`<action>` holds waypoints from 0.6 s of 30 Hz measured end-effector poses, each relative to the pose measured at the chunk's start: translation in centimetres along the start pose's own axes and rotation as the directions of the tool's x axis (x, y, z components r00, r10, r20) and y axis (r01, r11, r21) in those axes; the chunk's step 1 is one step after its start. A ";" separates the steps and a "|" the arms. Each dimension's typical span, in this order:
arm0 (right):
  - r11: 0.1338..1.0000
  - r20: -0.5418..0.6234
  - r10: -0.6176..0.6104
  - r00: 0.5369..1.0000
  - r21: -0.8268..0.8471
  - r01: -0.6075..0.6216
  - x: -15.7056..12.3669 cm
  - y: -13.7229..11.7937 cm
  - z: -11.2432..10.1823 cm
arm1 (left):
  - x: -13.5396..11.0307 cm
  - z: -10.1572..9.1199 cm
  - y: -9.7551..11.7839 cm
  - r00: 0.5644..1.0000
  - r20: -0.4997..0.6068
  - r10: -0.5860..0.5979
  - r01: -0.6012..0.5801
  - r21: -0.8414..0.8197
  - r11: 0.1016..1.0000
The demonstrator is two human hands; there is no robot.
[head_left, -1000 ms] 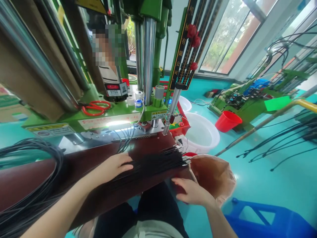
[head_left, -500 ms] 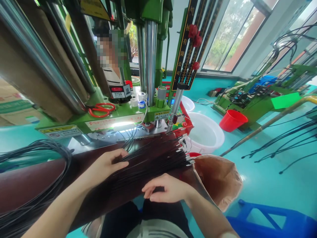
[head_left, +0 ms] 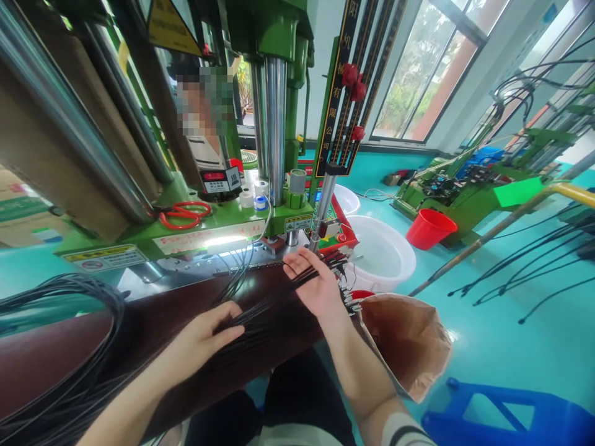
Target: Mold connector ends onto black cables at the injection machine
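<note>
A bundle of thin black cables (head_left: 269, 305) stretches across a dark brown tabletop (head_left: 171, 305), with pale tips at its right end. My left hand (head_left: 211, 331) is closed round the bundle, thumb and fingers on either side of it. Farther right, my right hand (head_left: 316, 284) is palm up under some of the raised cables, its fingers loosely curled and the strands across the palm. Other cable ends with silvery tips (head_left: 349, 301) lie beyond my right wrist. A large loop of black cable (head_left: 114, 310) rests at the left.
A green press (head_left: 223, 232) with steel columns stands directly behind the table, red-handled scissors (head_left: 186, 214) on its ledge. Right of the table are a brown paper sack (head_left: 430, 337), a white tub (head_left: 390, 248), a red bucket (head_left: 430, 229) and a blue stool (head_left: 502, 412). Behind the press is a person (head_left: 204, 139).
My right hand has moved up and forward from the table's near edge, turned palm up and taken some cables, now lifted. My left hand is slightly lower, still at the bundle.
</note>
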State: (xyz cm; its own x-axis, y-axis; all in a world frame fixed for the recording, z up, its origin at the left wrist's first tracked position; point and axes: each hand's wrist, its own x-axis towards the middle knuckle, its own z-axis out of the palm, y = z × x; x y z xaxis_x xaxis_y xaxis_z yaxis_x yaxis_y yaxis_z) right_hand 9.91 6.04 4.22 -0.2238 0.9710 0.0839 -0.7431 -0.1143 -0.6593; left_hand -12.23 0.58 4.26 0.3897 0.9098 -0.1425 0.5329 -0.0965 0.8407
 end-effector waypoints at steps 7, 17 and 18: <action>0.782 0.393 0.311 0.865 -0.623 0.002 -3.2 0.4 1.7 | -2.5 5.1 0.3 0.904 0.419 0.090 -0.032 -0.142 0.989; 0.891 0.292 0.267 0.918 -0.438 -0.120 -1.5 1.6 0.8 | -1.1 13.0 2.6 0.985 0.055 -0.162 0.105 -0.941 0.323; 0.906 0.277 0.201 0.939 -0.418 -0.071 -0.6 0.6 1.2 | -1.0 13.1 2.6 0.986 0.056 -0.154 0.109 -0.928 0.357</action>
State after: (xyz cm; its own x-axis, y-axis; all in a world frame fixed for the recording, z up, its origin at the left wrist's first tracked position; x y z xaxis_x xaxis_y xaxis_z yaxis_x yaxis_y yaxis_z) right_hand 8.86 5.18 4.69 -0.5348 0.8310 0.1532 -0.3933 -0.0843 -0.9155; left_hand -1.37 -5.89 -0.30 0.3445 0.8896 -0.2999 -0.4645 0.4392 0.7690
